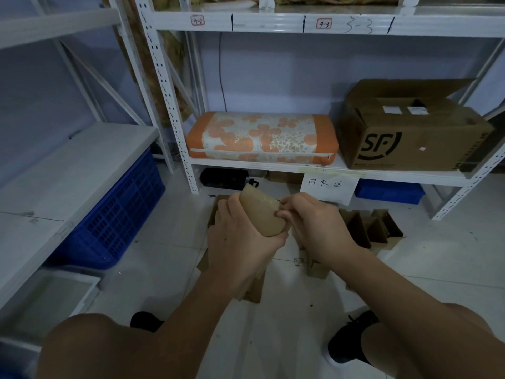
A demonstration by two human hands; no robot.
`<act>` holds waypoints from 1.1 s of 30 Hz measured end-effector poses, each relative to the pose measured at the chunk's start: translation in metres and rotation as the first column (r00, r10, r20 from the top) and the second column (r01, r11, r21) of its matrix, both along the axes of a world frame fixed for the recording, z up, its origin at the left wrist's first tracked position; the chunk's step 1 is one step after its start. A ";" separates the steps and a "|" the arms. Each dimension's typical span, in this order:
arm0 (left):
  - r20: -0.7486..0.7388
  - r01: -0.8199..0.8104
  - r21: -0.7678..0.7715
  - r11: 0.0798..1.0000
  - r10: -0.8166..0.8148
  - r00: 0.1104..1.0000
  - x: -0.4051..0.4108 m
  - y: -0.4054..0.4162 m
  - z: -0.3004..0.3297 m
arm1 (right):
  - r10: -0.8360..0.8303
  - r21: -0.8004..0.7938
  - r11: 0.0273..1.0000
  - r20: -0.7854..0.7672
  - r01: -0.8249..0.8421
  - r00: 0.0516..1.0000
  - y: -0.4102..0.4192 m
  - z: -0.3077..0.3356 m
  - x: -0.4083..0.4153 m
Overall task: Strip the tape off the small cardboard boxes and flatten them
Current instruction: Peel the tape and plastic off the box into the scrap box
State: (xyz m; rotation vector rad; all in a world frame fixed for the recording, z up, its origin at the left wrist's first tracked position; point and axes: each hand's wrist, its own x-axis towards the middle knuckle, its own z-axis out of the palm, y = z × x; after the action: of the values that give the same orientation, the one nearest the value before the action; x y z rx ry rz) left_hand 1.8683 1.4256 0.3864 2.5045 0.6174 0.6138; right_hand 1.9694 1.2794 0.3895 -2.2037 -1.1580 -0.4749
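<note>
A small brown cardboard box [259, 212] is held up in front of me, above the floor. My left hand [240, 242] grips it from below and from the left, fingers wrapped round its lower edge. My right hand [314, 228] pinches at the box's right edge, thumb and fingertips curled there; the tape itself is too thin to make out. Flattened cardboard pieces [251, 285] lie on the white floor under my hands. More small folded boxes [371, 228] stand on the floor to the right.
A white metal shelf rack [188, 160] stands ahead, carrying an orange flowered cushion [262, 136] and a large open SF carton [410, 132]. A blue plastic crate [117, 214] sits under the left shelf. A paper sign [328, 187] hangs from the shelf edge. My knees and black shoes fill the bottom.
</note>
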 end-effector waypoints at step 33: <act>0.040 -0.092 -0.218 0.972 0.103 0.994 0.003 0.000 0.000 | -0.074 0.263 0.954 -0.265 0.146 0.961 0.017 0.001 -0.023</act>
State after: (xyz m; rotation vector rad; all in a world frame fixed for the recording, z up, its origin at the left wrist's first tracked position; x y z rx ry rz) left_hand 1.8709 1.4256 0.3864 2.2600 0.7499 0.6097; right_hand 1.9462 1.2962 0.3905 -2.0175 -0.7833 -0.3657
